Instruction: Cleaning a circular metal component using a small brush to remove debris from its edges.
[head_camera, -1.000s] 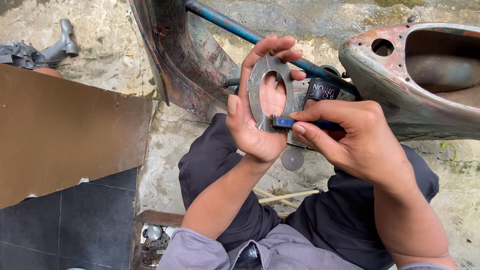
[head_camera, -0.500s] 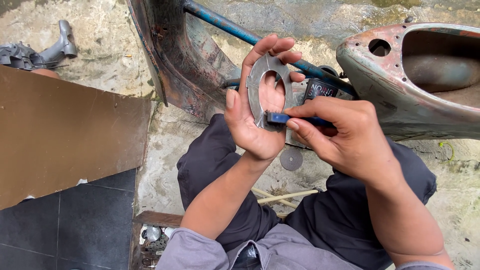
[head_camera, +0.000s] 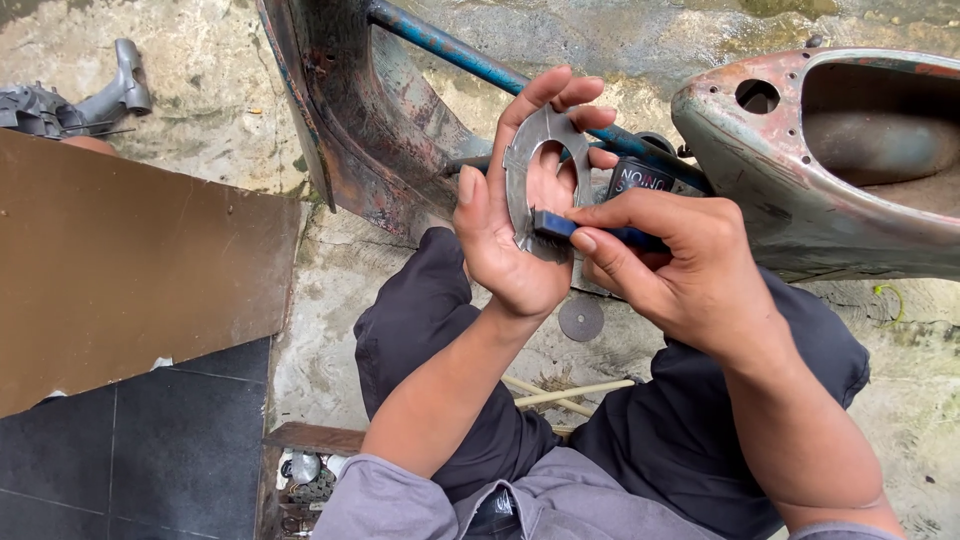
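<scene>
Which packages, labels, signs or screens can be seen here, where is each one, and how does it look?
Only one labelled thing shows: a small black can with a label in pale lettering, standing on the ground behind the right hand, just below the blue tube; it is cylindrical and partly hidden by the fingers.
No signs, screens or other packages are in view.

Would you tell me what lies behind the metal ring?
Behind the metal ring, the left hand's palm shows through its hole. The right hand presses a blue brush on it.
</scene>
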